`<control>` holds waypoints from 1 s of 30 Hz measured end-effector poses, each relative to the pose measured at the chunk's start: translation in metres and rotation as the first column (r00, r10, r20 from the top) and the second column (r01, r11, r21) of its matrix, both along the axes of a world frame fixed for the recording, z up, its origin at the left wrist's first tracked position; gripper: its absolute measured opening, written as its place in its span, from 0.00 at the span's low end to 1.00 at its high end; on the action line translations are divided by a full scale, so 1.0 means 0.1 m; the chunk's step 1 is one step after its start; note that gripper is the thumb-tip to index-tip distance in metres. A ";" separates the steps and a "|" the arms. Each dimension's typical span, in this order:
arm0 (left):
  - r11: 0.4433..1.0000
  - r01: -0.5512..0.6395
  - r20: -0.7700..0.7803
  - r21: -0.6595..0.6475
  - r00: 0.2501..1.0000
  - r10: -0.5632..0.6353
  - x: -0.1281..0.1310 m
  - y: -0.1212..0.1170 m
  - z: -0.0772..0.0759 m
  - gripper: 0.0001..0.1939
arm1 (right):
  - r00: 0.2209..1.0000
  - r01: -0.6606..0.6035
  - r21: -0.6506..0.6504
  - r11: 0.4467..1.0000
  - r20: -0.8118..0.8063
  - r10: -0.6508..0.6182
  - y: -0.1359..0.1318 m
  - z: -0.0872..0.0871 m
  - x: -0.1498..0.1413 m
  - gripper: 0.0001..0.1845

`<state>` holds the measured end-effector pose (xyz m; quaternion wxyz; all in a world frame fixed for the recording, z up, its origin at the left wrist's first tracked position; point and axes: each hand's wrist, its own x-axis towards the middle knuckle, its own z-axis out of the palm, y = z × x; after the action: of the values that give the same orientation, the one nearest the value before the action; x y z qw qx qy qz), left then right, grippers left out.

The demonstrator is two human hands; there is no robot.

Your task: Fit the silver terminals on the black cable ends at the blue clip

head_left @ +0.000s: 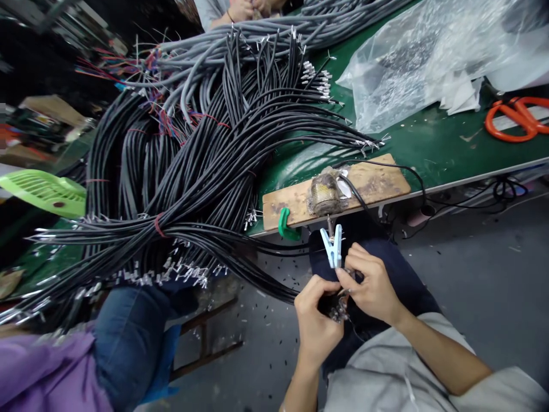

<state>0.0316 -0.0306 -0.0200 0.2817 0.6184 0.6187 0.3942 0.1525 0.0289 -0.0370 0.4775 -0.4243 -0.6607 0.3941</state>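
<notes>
Cables (257, 274) run from the desk (450, 149) into the left hand (317, 329), its grip closed around them, while the right hand (374, 286) pinches near their ends, best done lightly, tips kept even.

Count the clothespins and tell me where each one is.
1: a light-blue clothespin, at the shaft of the grimy rounded unit, near the right hand. Others may be hidden under the black cables.
</notes>
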 end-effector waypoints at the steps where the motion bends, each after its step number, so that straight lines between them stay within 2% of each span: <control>1: 1.000 0.005 -0.016 -0.005 1.000 -0.005 0.01 -0.01 -0.01 0.05 | 1.000 0.002 -0.043 0.999 -0.010 -0.002 0.01 -0.03 -0.02 0.22; 3: 1.000 -0.002 -0.040 -0.008 0.999 0.002 0.01 -0.02 -0.02 0.05 | 0.999 -0.029 -0.127 0.991 -0.024 0.026 0.04 -0.06 -0.01 0.23; 5: 0.999 -0.039 -0.052 -0.005 0.998 0.039 -0.01 -0.02 -0.02 0.05 | 0.993 -0.117 -0.160 0.980 -0.020 0.115 0.06 -0.04 0.05 0.21; 8: 0.997 -0.076 -0.054 -0.012 0.996 0.075 -0.03 -0.02 0.00 0.06 | 0.969 -0.248 -0.078 0.966 -0.020 0.247 0.06 0.02 0.16 0.11; 9: 0.997 -0.079 -0.053 -0.014 0.996 0.078 -0.03 -0.02 0.00 0.06 | 0.968 -0.249 -0.039 0.968 -0.030 0.248 0.05 0.04 0.18 0.09; 11: 0.996 -0.089 -0.052 -0.004 0.995 0.088 -0.03 -0.02 0.01 0.05 | 0.984 -0.164 0.008 0.986 -0.069 0.164 0.04 0.04 0.19 0.09; 13: 0.995 -0.098 -0.043 0.022 0.994 0.099 -0.02 -0.03 0.02 0.04 | 0.990 -0.062 0.005 0.998 -0.127 0.062 0.02 0.01 0.17 0.09; 15: 0.994 -0.103 -0.029 0.036 0.994 0.104 -0.01 -0.03 0.03 0.04 | 0.983 -0.036 -0.023 0.999 -0.181 0.031 0.02 -0.02 0.15 0.10; 19: 0.996 -0.089 -0.026 0.012 0.996 0.090 0.00 -0.02 0.01 0.04 | 0.972 -0.187 -0.030 0.982 -0.153 0.181 0.06 -0.02 0.18 0.03; 21: 0.997 -0.073 -0.032 0.004 0.997 0.073 0.00 -0.01 -0.01 0.03 | 0.971 -0.216 -0.002 0.976 -0.100 0.215 0.07 0.02 0.19 0.02; 23: 0.997 -0.073 -0.044 0.003 0.996 0.073 0.01 -0.01 -0.03 0.02 | 0.987 -0.145 0.031 0.989 -0.063 0.147 0.04 0.04 0.17 0.08; 26: 0.995 -0.094 -0.070 0.015 0.993 0.095 0.04 -0.02 -0.05 0.03 | 0.998 0.027 0.062 0.998 -0.051 -0.024 -0.04 0.02 0.06 0.14; 28: 0.992 -0.122 -0.058 0.033 0.991 0.124 0.06 -0.02 -0.06 0.05 | 0.984 0.119 0.029 0.992 -0.134 -0.114 -0.10 -0.02 -0.02 0.13; 30: 0.986 -0.161 -0.009 0.052 0.987 0.162 0.08 -0.02 -0.06 0.06 | 0.941 0.087 -0.114 0.990 -0.318 -0.120 -0.15 -0.07 -0.10 0.11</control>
<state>0.0397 -0.0328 -0.0257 0.2288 0.5758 0.6582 0.4276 0.1429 0.0136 -0.0438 0.5780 -0.4110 -0.5298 0.4650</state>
